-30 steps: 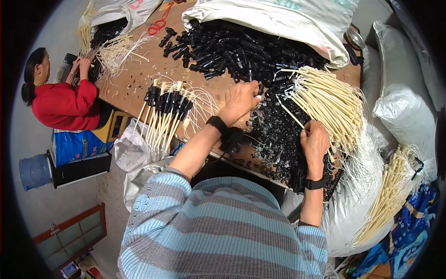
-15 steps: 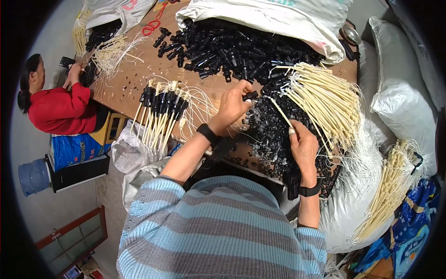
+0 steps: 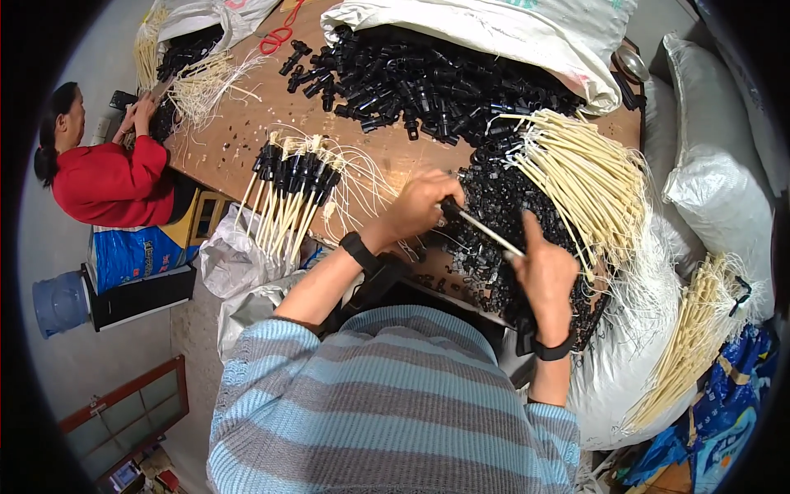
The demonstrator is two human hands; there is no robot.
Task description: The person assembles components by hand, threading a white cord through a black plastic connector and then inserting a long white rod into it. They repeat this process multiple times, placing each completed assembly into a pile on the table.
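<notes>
My left hand [image 3: 426, 202] is closed around a black plastic fitting [image 3: 450, 207]. My right hand [image 3: 546, 276] pinches a thin cream stick [image 3: 492, 233], its index finger stretched out. The stick's far end meets the fitting; whether it sits inside cannot be made out. Beneath both hands lies a heap of small black clips [image 3: 484, 276]. Left of my left hand, finished-looking pieces [image 3: 290, 177] with black tops and cream sticks lie side by side, their thin white strings trailing right. A bundle of bare cream sticks [image 3: 588, 185] rests beyond my right hand.
Black fittings [image 3: 411, 82] spill from a white woven sack [image 3: 494, 37] at the back. Red-handled scissors [image 3: 277, 39] lie at the far left. A co-worker in a red top [image 3: 111, 181] handles parts at the table's left end. Stuffed sacks [image 3: 716, 156] crowd the right.
My left hand has turned and lowered the black fitting toward my right hand. The stick's far end, apart from the fitting before, now meets it. My right index finger has stretched out.
</notes>
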